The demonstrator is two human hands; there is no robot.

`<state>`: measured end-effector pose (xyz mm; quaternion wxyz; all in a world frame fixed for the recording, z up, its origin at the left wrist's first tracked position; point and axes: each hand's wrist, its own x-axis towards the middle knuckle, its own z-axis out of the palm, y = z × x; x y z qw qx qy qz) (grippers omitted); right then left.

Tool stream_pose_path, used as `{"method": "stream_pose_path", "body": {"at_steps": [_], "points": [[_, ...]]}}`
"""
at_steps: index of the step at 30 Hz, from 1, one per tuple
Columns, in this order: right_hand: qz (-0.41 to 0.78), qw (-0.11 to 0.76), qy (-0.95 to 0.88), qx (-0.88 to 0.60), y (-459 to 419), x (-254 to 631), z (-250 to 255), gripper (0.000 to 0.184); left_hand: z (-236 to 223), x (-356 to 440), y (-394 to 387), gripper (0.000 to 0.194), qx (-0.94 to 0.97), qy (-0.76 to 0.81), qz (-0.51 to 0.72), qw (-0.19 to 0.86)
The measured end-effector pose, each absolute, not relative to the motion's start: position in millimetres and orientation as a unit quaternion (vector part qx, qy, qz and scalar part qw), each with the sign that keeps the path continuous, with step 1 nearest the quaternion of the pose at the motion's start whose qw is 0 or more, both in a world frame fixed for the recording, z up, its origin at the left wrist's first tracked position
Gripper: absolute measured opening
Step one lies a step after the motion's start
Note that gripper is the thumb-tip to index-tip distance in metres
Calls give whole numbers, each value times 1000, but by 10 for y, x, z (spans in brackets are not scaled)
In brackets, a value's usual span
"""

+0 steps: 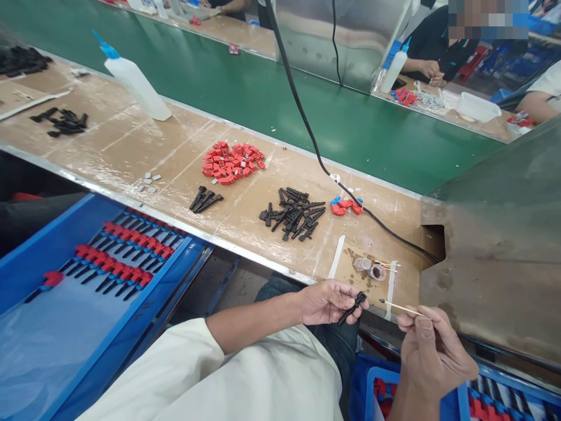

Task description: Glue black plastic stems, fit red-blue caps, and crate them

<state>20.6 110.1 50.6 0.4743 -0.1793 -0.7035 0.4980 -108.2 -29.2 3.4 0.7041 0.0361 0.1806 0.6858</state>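
My left hand (329, 302) grips a small black plastic part (353, 307) just off the near edge of the workbench. My right hand (432, 349) pinches a thin wooden stick (401, 307) whose dark tip points left toward that part. Just beyond the hands, two small clear cups (370, 268) with dark liquid sit on the bench. Farther back lie a pile of black parts (294, 213), a smaller group of black parts (205, 200), a heap of red caps (231, 162) and a few red and blue pieces (346, 206).
A blue tray (30, 266) at my left holds rows of black parts with red caps. A white squeeze bottle (135, 83) stands at the back left. A black cable (315, 152) crosses the bench. A green conveyor belt (272, 99) runs behind. Other people's hands work on the far side.
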Motion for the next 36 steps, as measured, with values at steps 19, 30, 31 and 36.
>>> {"method": "stream_pose_path", "body": {"at_steps": [19, 30, 31, 36], "points": [[336, 379, -852, -133, 1206, 244, 522, 12, -27, -1094, -259, 38, -18, 211, 700, 682], [176, 309, -921, -157, 1582, -47, 151, 31, -92, -1123, -324, 26, -40, 230, 705, 669], [169, 305, -923, -163, 1594, -44, 130, 35, -94, -1128, -335, 26, -40, 232, 708, 666], [156, 333, -902, -226, 1590, -2, 353, 45, -120, -1175, -442, 28, -38, 222, 718, 658]]}}
